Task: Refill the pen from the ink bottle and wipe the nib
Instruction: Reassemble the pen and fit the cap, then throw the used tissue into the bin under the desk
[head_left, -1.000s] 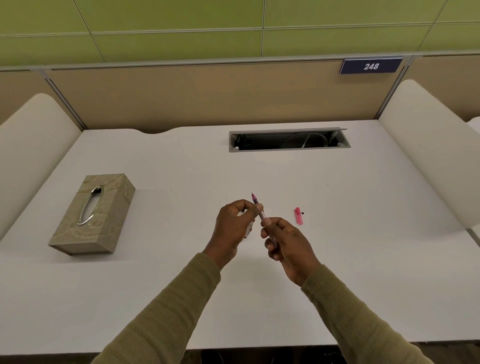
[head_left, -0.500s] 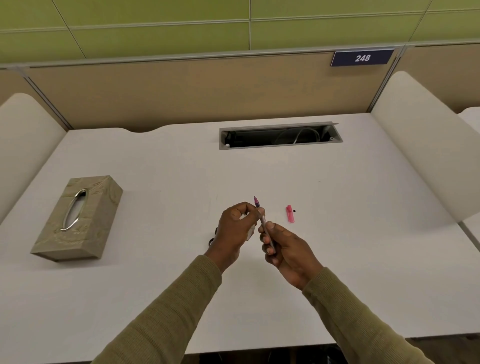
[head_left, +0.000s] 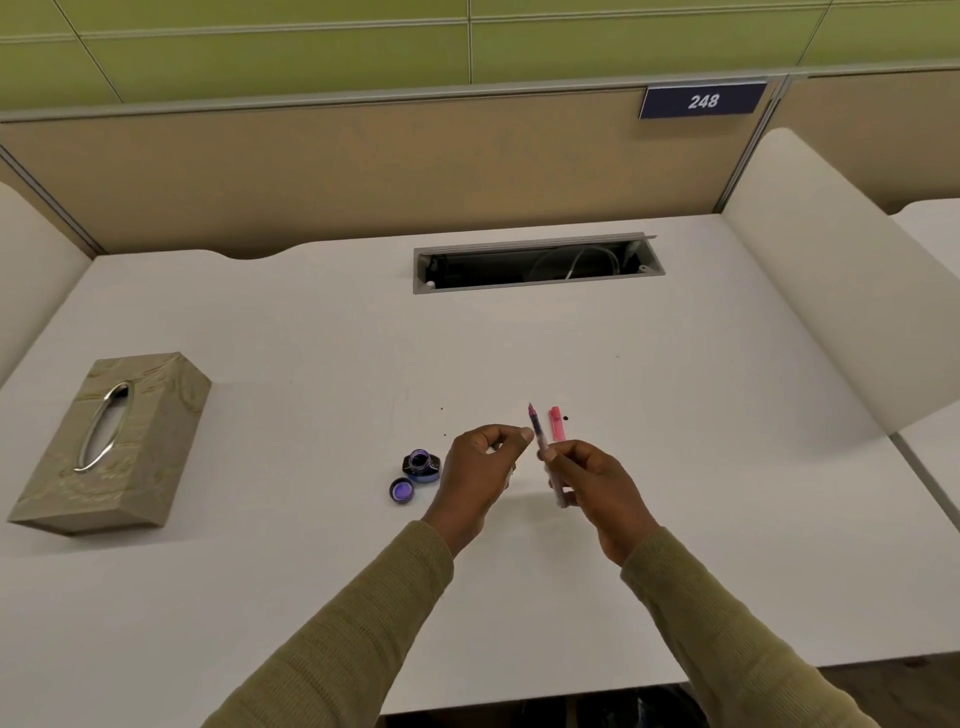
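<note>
- The pen (head_left: 538, 431) is in the centre of the frame, above the table, tilted with its nib end toward the upper part.
- The right hand (head_left: 597, 488) pinches the lower barrel of the pen between thumb and fingers.
- The left hand (head_left: 480, 475) is just left of the pen with curled fingers, thumb and forefinger tips close together; I cannot tell if they hold something.
- The ink bottle (head_left: 422, 464) stands open on the white table (head_left: 311, 338), left of the left hand, and its cap (head_left: 402, 490) lies just beside it, inside up.
- A small pink piece (head_left: 556, 423) lies just right of the nib.
- A tissue box (head_left: 111, 441) is at the left of the frame.
</note>
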